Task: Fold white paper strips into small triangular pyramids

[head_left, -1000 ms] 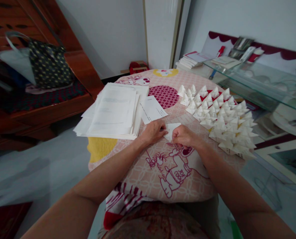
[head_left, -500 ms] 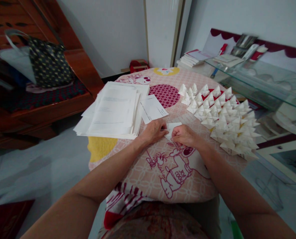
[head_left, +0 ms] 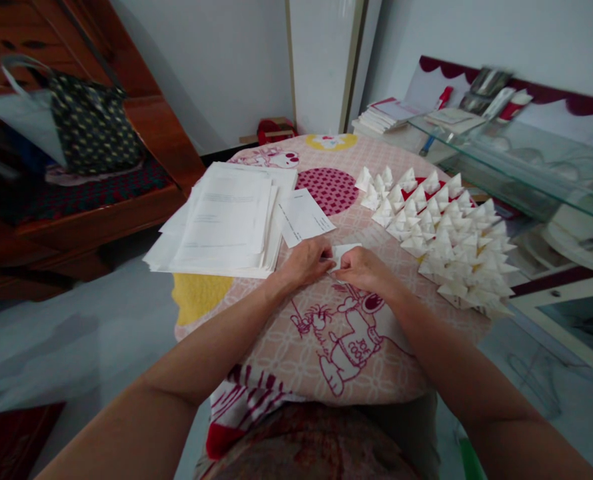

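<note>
A small folded piece of white paper (head_left: 345, 251) lies on the cloth-covered table between my hands. My left hand (head_left: 307, 261) grips its left edge with bent fingers. On its right side, my right hand (head_left: 365, 268) has its fingers curled in and pressed on the near right part of the paper. Both hands hide much of the sheet, so the exact fold cannot be made out. Just beyond my left hand lies a loose printed sheet (head_left: 305, 219). To the left of that is a stack of white paper (head_left: 221, 220) with faint print.
Rows of folded white paper pieces (head_left: 441, 233) with upright points stand on the table's right side. A glass shelf (head_left: 521, 163) sits close to the right edge. A wooden bench (head_left: 91, 207) with a dotted bag (head_left: 94, 123) is at the left. The patterned tablecloth (head_left: 296, 360) covers the table.
My right hand has shifted slightly left across the paper, closer to my left hand, and its fingers have curled more. My left hand stays in place. The view has shifted slightly.
</note>
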Available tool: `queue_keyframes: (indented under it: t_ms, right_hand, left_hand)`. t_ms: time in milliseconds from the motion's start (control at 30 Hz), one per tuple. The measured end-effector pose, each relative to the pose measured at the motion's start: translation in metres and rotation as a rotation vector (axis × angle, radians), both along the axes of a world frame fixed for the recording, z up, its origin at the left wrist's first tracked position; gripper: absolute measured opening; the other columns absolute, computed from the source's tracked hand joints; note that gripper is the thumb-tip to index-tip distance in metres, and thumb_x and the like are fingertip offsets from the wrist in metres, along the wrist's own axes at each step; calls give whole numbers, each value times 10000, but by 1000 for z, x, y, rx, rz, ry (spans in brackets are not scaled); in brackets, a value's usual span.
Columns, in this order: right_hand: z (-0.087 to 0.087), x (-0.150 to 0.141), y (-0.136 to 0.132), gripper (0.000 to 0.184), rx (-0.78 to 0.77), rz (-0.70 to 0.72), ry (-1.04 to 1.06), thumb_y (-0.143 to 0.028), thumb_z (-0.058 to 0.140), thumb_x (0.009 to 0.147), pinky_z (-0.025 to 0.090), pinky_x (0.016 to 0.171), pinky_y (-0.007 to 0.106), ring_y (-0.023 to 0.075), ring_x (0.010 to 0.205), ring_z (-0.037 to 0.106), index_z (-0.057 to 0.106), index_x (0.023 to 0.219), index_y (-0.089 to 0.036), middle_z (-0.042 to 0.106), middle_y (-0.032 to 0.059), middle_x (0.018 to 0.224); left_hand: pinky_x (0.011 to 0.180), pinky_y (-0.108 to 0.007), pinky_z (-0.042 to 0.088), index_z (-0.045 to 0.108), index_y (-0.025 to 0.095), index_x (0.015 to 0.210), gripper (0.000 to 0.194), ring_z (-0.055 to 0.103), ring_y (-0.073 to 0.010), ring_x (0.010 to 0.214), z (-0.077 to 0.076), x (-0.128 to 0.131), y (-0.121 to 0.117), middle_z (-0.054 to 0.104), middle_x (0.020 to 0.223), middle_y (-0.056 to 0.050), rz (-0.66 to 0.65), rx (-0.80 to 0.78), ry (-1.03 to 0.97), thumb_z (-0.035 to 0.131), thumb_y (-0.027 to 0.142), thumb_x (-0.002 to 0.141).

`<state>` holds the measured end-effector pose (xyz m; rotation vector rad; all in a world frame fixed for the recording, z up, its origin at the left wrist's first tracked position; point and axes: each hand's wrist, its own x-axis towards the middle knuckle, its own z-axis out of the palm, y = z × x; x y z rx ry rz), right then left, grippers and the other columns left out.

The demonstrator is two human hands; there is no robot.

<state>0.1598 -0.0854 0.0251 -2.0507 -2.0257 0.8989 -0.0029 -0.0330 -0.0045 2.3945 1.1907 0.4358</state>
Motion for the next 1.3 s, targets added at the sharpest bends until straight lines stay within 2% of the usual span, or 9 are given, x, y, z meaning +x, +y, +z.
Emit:
queue_keyframes:
  t_ms: [133, 333, 567, 700, 767, 867, 1033, 1167, 1300]
  right_hand:
    - [2, -1, 0, 214, -30, 12, -5, -288, 686, 863, 374, 453, 235, 137, 423, 562, 667, 696, -154, 602, 24, 502]
    - [-7, 7, 1, 99, -67, 22, 79, -180, 671, 793, 369, 414, 215, 138, 396, 569, 651, 698, -158, 594, 4, 481]
    - [-12, 17, 1, 112, -125, 56, 222, -78, 631, 707, 349, 381, 194, 123, 380, 552, 590, 650, -165, 577, -21, 464]
    - [-9, 21, -2, 103, -133, 37, 384, -70, 596, 757, 362, 376, 177, 94, 372, 530, 652, 786, -151, 588, -40, 501]
    - [-7, 21, -3, 206, -79, -3, 402, -74, 564, 803, 360, 373, 176, 88, 364, 514, 703, 942, -137, 586, -45, 513]
    - [-6, 20, -4, 345, -31, -36, 359, -65, 535, 833, 364, 383, 182, 91, 372, 511, 735, 1109, -116, 581, -39, 512]
    - [-5, 22, -4, 392, 65, 51, 223, -93, 533, 851, 432, 495, 204, 118, 472, 581, 787, 1146, -145, 645, 1, 541]
    - [-3, 22, -4, 371, 201, 178, 61, -99, 546, 843, 488, 666, 246, 173, 712, 685, 818, 1088, -161, 776, 67, 788]
    - [0, 17, -5, 368, 236, 264, -80, -95, 535, 859, 482, 767, 273, 202, 850, 701, 822, 1072, -180, 798, 98, 974]
  left_hand:
    - [800, -321, 514, 689, 151, 819, 49, 631, -187, 838, 0, 0, 0, 696, 879, -56, -6, 7, -1, 642, 155, 804]
    - [805, -326, 509, 685, 146, 816, 38, 628, -188, 834, -2, -1, 1, 689, 871, -58, -10, 7, -25, 660, 173, 807]
    - [777, -313, 489, 681, 150, 809, 45, 622, -191, 828, -5, -1, 3, 684, 866, -55, -17, 9, -23, 685, 195, 811]
    - [778, -305, 486, 674, 148, 808, 20, 620, -183, 829, -6, -1, 4, 683, 868, -54, -27, 17, -33, 683, 166, 805]
    - [774, -301, 486, 667, 151, 802, 14, 618, -178, 825, -6, -1, 4, 682, 862, -52, -33, 19, -40, 676, 160, 808]
    - [767, -298, 489, 657, 155, 798, 25, 615, -173, 817, -7, -2, 4, 679, 861, -48, -35, 21, -52, 677, 163, 811]
    - [797, -306, 501, 651, 158, 833, 48, 619, -172, 839, -7, -3, 3, 669, 886, -46, -35, 23, -90, 672, 143, 792]
    - [829, -322, 517, 652, 160, 929, 147, 627, -171, 856, -6, -6, 3, 670, 937, -45, -48, -6, -134, 651, 135, 784]
    - [848, -334, 532, 643, 170, 1055, 295, 638, -174, 881, -4, -11, 2, 674, 998, -45, -83, -51, -183, 672, 145, 762]
